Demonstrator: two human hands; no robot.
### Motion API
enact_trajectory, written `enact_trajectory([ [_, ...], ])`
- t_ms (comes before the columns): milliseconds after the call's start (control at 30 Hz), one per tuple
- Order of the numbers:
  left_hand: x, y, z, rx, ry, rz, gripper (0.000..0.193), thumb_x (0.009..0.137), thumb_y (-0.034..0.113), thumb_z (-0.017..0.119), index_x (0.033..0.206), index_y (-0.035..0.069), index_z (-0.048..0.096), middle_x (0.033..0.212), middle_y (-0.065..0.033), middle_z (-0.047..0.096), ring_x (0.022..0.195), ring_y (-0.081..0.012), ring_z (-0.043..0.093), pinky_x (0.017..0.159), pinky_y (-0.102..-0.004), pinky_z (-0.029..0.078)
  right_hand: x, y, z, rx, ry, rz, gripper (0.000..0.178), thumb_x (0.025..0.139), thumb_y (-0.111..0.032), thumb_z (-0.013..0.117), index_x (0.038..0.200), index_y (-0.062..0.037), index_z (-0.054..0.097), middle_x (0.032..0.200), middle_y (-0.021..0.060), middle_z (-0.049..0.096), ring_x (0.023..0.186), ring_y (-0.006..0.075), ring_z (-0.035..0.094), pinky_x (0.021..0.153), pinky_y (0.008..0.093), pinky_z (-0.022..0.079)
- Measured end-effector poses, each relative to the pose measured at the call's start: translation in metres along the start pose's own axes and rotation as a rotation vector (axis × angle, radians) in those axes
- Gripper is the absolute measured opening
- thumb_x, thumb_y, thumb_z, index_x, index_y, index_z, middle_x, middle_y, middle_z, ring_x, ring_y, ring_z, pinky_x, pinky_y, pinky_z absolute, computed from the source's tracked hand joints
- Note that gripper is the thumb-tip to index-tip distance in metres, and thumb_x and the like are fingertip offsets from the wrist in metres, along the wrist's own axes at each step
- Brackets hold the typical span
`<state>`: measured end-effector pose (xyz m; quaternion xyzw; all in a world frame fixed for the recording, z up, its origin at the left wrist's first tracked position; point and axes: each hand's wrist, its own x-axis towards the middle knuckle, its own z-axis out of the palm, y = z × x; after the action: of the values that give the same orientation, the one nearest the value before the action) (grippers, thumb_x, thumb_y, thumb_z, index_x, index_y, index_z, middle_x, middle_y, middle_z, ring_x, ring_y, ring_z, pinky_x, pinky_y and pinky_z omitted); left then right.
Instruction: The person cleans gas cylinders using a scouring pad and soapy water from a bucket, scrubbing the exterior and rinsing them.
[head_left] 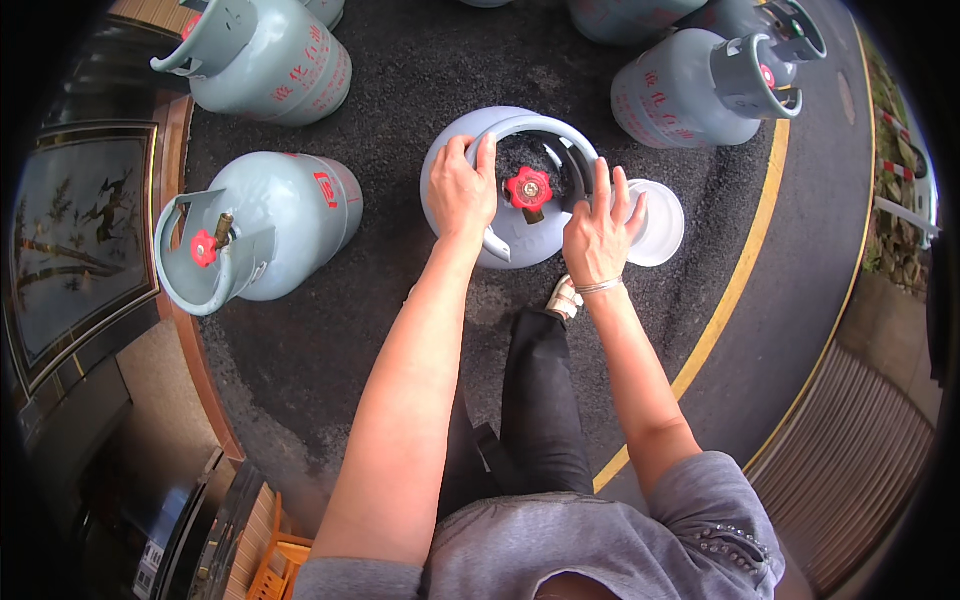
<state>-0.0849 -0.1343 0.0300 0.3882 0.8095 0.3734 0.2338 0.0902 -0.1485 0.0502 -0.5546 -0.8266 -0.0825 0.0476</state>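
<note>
A grey gas cylinder [520,250] stands upright in front of me, its ring-shaped collar around a red valve knob [528,188] on a brass valve. My left hand [462,190] is closed over the left side of the collar, thumb toward the inside. At the collar's right side is my right hand [600,235], fingers stretched out and apart; whether it presses on the rim is hard to tell. A round white plastic container [660,225] is just right of that hand, partly hidden by its fingers.
Another grey cylinder [290,220] with a red knob is at the left. More stand at the far left [280,70] and far right [680,90]. A yellow line [735,290] crosses the dark asphalt at right. My shoe [565,297] is close to the cylinder.
</note>
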Motion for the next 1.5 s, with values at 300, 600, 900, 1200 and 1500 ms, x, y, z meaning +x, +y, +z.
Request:
enact_trajectory([
  [300,0.004,-0.013,0.007,-0.212,-0.079,0.054,0.034,0.097,0.033,0.052,0.104,0.002,0.062,0.102,-0.0185,0.064,0.098,-0.0347,0.061,0.086,-0.0411,0.047,-0.026,-0.001,-0.026,0.59,0.144,-0.054,0.042,0.064,0.008,0.061,0.103,-0.0065,0.066,0.123,0.0198,0.049,0.112,0.0394,0.047,0.094,0.0457,0.042],
  [600,0.011,-0.022,0.009,-0.271,-0.242,0.064,0.042,0.103,0.035,0.039,0.119,0.002,0.059,0.111,-0.0128,0.065,0.102,-0.0204,0.061,0.089,-0.0339,0.046,-0.034,-0.019,-0.001,1.009,-0.167,-0.066,0.05,0.07,0.007,0.059,0.115,-0.0124,0.065,0.114,0.0167,0.052,0.101,0.0318,0.056,0.085,0.0378,0.051],
  [900,0.012,-0.019,0.004,-0.255,-0.325,-0.185,0.051,0.102,0.047,0.034,0.133,0.008,0.049,0.125,-0.0067,0.056,0.111,-0.0189,0.054,0.087,-0.037,0.045,0.007,-0.012,0.021,0.614,-0.374,-0.454,0.035,0.085,-0.019,0.055,0.116,-0.0325,0.065,0.093,0.0072,0.055,0.089,0.0206,0.061,0.062,0.0346,0.051],
  [1200,0.013,-0.017,0.004,-0.296,-0.346,-0.175,0.052,0.102,0.047,0.033,0.131,0.007,0.051,0.121,-0.0055,0.058,0.106,-0.0167,0.055,0.085,-0.0316,0.045,0.028,-0.02,0.02,0.429,-0.289,-0.515,0.022,0.086,-0.027,0.057,0.105,-0.0327,0.066,0.092,0.0024,0.056,0.08,0.0202,0.059,0.056,0.0305,0.046],
  [1500,0.013,-0.018,0.008,-0.332,-0.362,-0.153,0.053,0.102,0.047,0.035,0.132,0.006,0.05,0.127,-0.009,0.055,0.111,-0.0191,0.055,0.092,-0.036,0.045,0.033,-0.033,0.029,0.386,-0.161,-0.402,0.021,0.082,-0.029,0.06,0.102,-0.031,0.068,0.098,-0.0007,0.052,0.093,0.0197,0.052,0.067,0.0326,0.045],
])
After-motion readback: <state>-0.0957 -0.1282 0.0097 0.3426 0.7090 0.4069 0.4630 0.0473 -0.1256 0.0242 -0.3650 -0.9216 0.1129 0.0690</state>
